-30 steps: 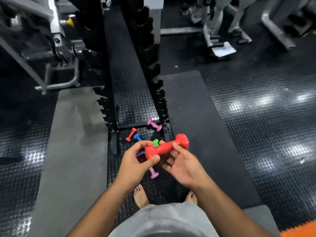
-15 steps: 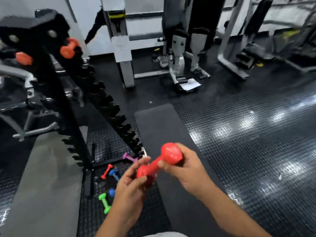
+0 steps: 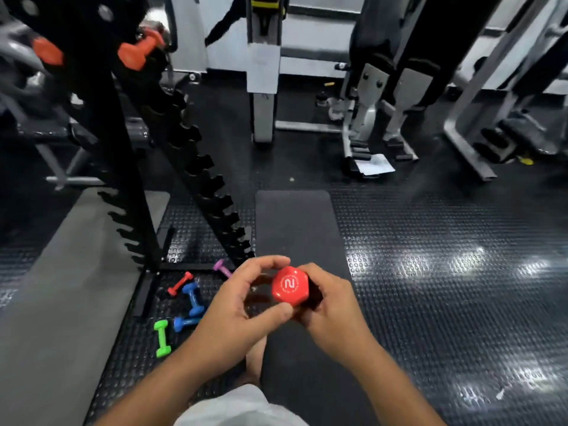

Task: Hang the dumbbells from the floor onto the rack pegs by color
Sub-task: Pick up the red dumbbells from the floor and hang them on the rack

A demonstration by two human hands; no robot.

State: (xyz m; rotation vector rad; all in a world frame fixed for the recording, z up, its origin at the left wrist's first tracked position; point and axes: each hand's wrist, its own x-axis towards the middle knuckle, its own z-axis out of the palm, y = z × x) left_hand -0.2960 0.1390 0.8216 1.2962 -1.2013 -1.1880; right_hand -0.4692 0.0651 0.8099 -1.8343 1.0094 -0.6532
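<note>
I hold a red dumbbell [image 3: 289,285] end-on, its hexagonal head with a white logo facing me. My left hand [image 3: 242,305] grips it from the left and below, and my right hand [image 3: 330,305] from the right. On the floor to the left lie a small red dumbbell [image 3: 179,283], two blue dumbbells [image 3: 193,298] [image 3: 184,322], a green dumbbell [image 3: 162,338] and a purple dumbbell [image 3: 222,267]. The black rack [image 3: 196,161] with rows of pegs rises at the left. An orange dumbbell [image 3: 140,50] hangs near its top, and an orange head [image 3: 47,52] shows further left.
A dark mat [image 3: 298,229] lies ahead of me, a grey mat [image 3: 64,272] at the left. Grey gym machines [image 3: 368,112] stand along the back and right. My bare foot [image 3: 255,361] shows below my hands. The studded rubber floor [image 3: 445,272] extends to the right.
My view has lifted from the floor toward the rack. The red dumbbell has turned from sideways to end-on, and both hands have closed in around its head.
</note>
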